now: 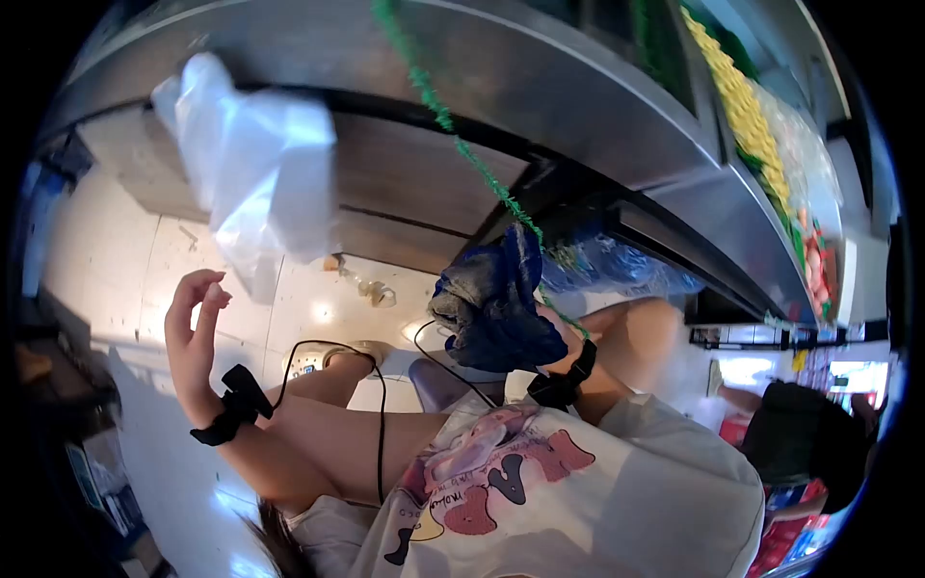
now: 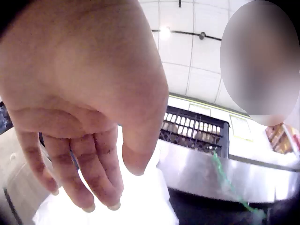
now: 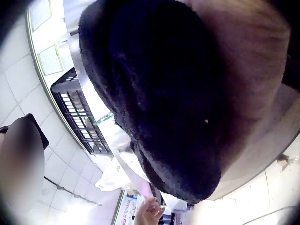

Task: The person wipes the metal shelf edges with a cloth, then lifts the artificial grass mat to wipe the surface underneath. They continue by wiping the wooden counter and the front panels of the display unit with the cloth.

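Observation:
My left hand (image 1: pixel 198 313) is raised below a white plastic bag (image 1: pixel 260 164) that hangs at the metal counter's edge. Its fingers are relaxed and slightly bent, with nothing between them; in the left wrist view the hand (image 2: pixel 84 93) stands in front of the bright bag. A bunched dark blue cloth (image 1: pixel 496 303), greyish on one side, is gripped by my right hand (image 3: pixel 258 61). Most of the right fingers are hidden by this cloth, which fills the middle of the right wrist view. A green tinsel string (image 1: pixel 462 149) runs down behind the cloth.
Above the knees runs a steel counter (image 1: pixel 578 87), with produce (image 1: pixel 737 87) on its right part. Clear plastic (image 1: pixel 617 265) lies beneath it. Scraps (image 1: pixel 376 292) litter the tiled floor. A black cable (image 1: pixel 383 424) crosses my lap. Another person (image 1: pixel 805 433) is at the right.

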A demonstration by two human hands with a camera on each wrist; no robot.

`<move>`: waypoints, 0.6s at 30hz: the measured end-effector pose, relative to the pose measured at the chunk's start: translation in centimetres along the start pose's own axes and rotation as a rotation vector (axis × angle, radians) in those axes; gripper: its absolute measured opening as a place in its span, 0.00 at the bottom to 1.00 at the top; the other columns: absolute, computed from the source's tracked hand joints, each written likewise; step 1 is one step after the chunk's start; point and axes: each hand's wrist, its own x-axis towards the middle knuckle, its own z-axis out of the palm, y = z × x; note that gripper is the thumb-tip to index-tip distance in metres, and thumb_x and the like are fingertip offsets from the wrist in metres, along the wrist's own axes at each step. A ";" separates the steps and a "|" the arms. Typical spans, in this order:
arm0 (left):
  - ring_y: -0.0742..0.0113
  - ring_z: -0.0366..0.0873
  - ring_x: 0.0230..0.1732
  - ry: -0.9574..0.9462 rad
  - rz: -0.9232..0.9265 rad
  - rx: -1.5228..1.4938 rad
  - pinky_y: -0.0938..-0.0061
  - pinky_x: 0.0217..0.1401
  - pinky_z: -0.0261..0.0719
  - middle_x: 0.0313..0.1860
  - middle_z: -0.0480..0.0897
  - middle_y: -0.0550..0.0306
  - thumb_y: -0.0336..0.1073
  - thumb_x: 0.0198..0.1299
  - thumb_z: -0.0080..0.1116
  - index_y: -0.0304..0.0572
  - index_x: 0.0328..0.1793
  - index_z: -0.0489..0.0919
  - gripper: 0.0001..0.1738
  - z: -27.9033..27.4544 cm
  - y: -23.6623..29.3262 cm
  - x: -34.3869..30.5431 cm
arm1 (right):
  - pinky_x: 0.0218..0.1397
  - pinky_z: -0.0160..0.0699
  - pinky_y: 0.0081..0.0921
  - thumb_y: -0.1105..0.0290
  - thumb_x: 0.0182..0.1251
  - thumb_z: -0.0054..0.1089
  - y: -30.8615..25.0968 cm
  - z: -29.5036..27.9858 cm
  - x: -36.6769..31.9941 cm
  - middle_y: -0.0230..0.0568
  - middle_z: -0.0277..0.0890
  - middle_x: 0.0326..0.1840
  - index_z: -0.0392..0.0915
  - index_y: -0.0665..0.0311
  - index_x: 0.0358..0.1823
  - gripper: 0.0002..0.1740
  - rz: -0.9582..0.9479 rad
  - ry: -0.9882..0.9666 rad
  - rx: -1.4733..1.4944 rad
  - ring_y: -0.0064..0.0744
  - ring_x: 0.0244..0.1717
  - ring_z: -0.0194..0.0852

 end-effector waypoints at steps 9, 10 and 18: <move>0.75 0.74 0.33 -0.011 0.040 0.128 0.80 0.40 0.72 0.31 0.78 0.60 0.36 0.69 0.52 0.33 0.45 0.77 0.11 3.9 -2.1 3.0 | 0.67 0.68 0.34 0.69 0.70 0.50 -0.9 -2.4 -4.4 0.42 0.73 0.61 0.67 0.63 0.64 0.22 -0.410 0.071 -0.326 0.35 0.58 0.74; 0.76 0.73 0.32 -0.011 0.037 0.125 0.80 0.39 0.71 0.30 0.78 0.60 0.36 0.69 0.52 0.33 0.44 0.77 0.12 4.1 -2.1 3.1 | 0.67 0.68 0.33 0.69 0.69 0.51 -1.1 -2.3 -4.5 0.42 0.73 0.60 0.68 0.63 0.64 0.22 -0.410 0.079 -0.309 0.35 0.58 0.74; 0.74 0.72 0.31 -0.439 0.098 -0.046 0.80 0.36 0.72 0.31 0.79 0.60 0.34 0.67 0.51 0.32 0.39 0.77 0.10 10.2 7.5 1.9 | 0.65 0.69 0.33 0.70 0.66 0.54 -1.2 -2.5 -5.2 0.42 0.75 0.58 0.69 0.64 0.62 0.22 -0.374 0.094 -0.260 0.35 0.56 0.74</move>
